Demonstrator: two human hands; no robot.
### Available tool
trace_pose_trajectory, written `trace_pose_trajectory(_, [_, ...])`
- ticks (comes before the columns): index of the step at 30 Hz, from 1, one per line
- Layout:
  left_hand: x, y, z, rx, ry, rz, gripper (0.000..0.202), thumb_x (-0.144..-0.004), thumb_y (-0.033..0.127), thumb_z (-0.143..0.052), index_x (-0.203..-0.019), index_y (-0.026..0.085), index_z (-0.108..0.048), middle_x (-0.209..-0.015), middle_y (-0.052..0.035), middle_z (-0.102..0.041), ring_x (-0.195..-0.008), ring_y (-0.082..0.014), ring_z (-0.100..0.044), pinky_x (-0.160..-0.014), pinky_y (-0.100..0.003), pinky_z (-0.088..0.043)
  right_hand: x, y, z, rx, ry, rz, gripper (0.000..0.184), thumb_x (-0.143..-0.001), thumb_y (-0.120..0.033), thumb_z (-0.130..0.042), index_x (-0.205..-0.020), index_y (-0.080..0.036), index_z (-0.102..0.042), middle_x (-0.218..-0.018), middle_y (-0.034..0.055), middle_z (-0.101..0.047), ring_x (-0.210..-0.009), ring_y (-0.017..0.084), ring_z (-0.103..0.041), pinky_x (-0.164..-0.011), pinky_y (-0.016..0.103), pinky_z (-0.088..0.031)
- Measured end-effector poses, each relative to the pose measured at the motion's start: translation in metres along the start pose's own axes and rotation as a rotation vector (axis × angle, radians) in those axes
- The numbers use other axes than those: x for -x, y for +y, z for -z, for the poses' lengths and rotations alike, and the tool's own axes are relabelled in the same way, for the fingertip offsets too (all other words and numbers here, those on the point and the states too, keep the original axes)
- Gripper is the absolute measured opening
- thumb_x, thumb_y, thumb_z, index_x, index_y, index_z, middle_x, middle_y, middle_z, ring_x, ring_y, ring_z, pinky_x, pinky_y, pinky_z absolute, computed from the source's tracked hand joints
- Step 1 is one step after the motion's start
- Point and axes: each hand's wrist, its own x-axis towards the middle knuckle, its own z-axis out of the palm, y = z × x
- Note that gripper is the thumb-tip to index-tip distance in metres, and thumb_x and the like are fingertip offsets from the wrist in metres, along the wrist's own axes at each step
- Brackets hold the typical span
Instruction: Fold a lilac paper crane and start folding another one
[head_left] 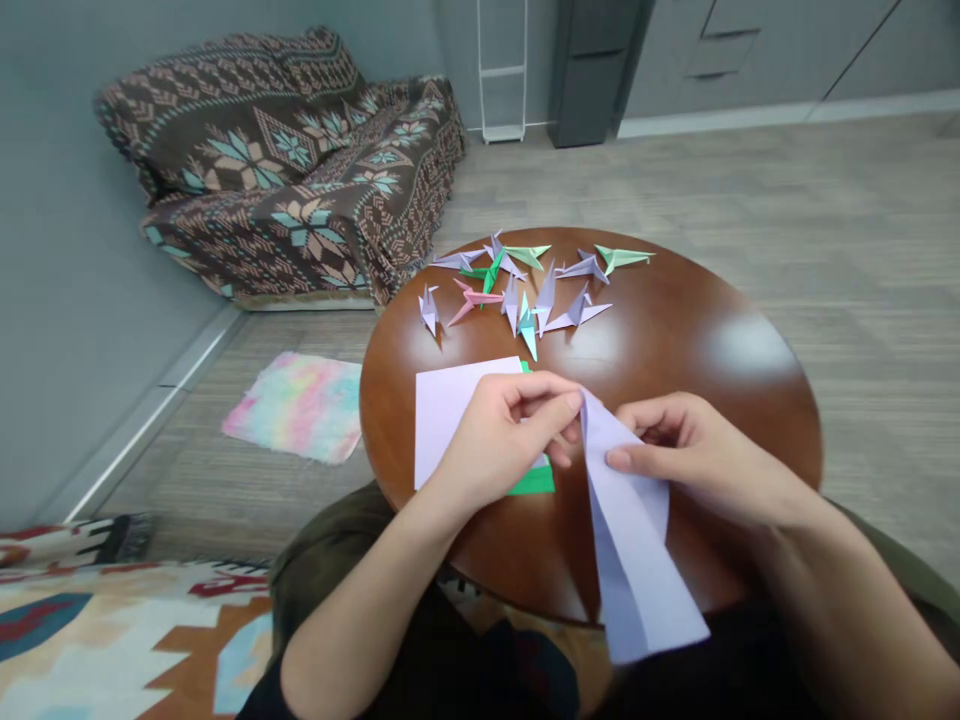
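Note:
A sheet of lavender origami paper (pixel 634 530), partly folded, is held up over the near side of the round table. My left hand (pixel 517 425) pinches its upper corner between thumb and fingers. Lower on the right edge, my right hand (pixel 675 445) grips the same paper, thumb in front and fingers behind. Its wide end hangs down past the table's near edge, with the layers spread apart there. Left of it, under my left hand, lies a stack of lavender paper (pixel 450 410) with green sheets (pixel 534 482) showing at its side.
Several folded paper cranes in lavender, green, pink (pixel 474 298) and light blue (pixel 528 325) stand on the far side of the brown table (pixel 712 360). A sofa with a patterned cover (pixel 300 180) is at the back left, and a pastel rug (pixel 300 405) lies on the floor.

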Motion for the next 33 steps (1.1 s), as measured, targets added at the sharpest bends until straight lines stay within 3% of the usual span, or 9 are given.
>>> trace_pose_trajectory(8, [0.0,-0.003,-0.001,0.009,0.058,-0.002,0.012,-0.08,0.024,-0.075,-0.077,0.013,-0.075,-0.059,0.0007,-0.065,-0.049,-0.008,-0.06,-0.048,-0.017,-0.05,0.001,-0.001,-0.003,0.029,-0.025,-0.012,0.04,-0.075,-0.045,-0.088,-0.065,-0.016,-0.064,-0.061,-0.0028,-0.057,-0.053,0.009,-0.047,-0.05,0.021,-0.036])
trace_pose_trajectory(12, [-0.001,-0.006,-0.003,0.056,0.079,0.014,0.016,-0.078,0.028,-0.078,-0.075,0.013,-0.073,-0.06,0.0001,-0.067,-0.053,-0.0097,-0.063,-0.053,-0.019,-0.054,0.003,-0.004,-0.005,0.059,0.012,-0.021,0.039,-0.077,-0.046,-0.086,-0.065,-0.017,-0.063,-0.059,-0.0035,-0.055,-0.052,0.009,-0.045,-0.049,0.022,-0.033])
trace_pose_trajectory(18, [-0.002,-0.008,-0.007,0.075,0.119,0.097,0.027,-0.064,0.026,-0.094,-0.074,0.013,-0.072,-0.057,0.0009,-0.069,-0.05,-0.0084,-0.063,-0.053,-0.016,-0.053,0.004,-0.007,-0.007,0.13,0.06,-0.01,0.028,-0.079,-0.041,-0.084,-0.073,-0.017,-0.071,-0.066,-0.0017,-0.06,-0.058,0.011,-0.05,-0.052,0.022,-0.036])
trace_pose_trajectory(24, [-0.002,-0.008,-0.009,0.114,0.125,0.108,0.024,-0.065,0.023,-0.095,-0.073,0.012,-0.075,-0.057,0.001,-0.071,-0.05,-0.0073,-0.065,-0.053,-0.013,-0.054,0.004,-0.009,-0.011,0.236,0.054,0.003,0.033,-0.087,-0.047,-0.076,-0.085,-0.014,-0.078,-0.071,0.0001,-0.059,-0.062,0.011,-0.046,-0.053,0.022,-0.035])
trace_pose_trajectory(28, [-0.002,-0.007,-0.009,0.115,0.124,0.108,0.021,-0.065,0.02,-0.093,-0.072,0.012,-0.075,-0.056,0.0012,-0.071,-0.049,-0.0069,-0.064,-0.052,-0.012,-0.053,0.005,-0.009,-0.012,0.258,0.066,-0.014,0.034,-0.087,-0.047,-0.076,-0.085,-0.014,-0.078,-0.071,-0.0001,-0.058,-0.062,0.011,-0.046,-0.053,0.022,-0.034])
trace_pose_trajectory(33, [-0.003,-0.009,-0.005,0.105,0.112,0.046,0.009,-0.077,0.018,-0.083,-0.074,0.012,-0.077,-0.057,0.0006,-0.071,-0.05,-0.0071,-0.065,-0.053,-0.014,-0.055,0.006,-0.009,-0.012,0.263,0.059,-0.019,0.036,-0.086,-0.048,-0.077,-0.075,-0.014,-0.072,-0.065,-0.0016,-0.054,-0.059,0.01,-0.044,-0.051,0.022,-0.033])
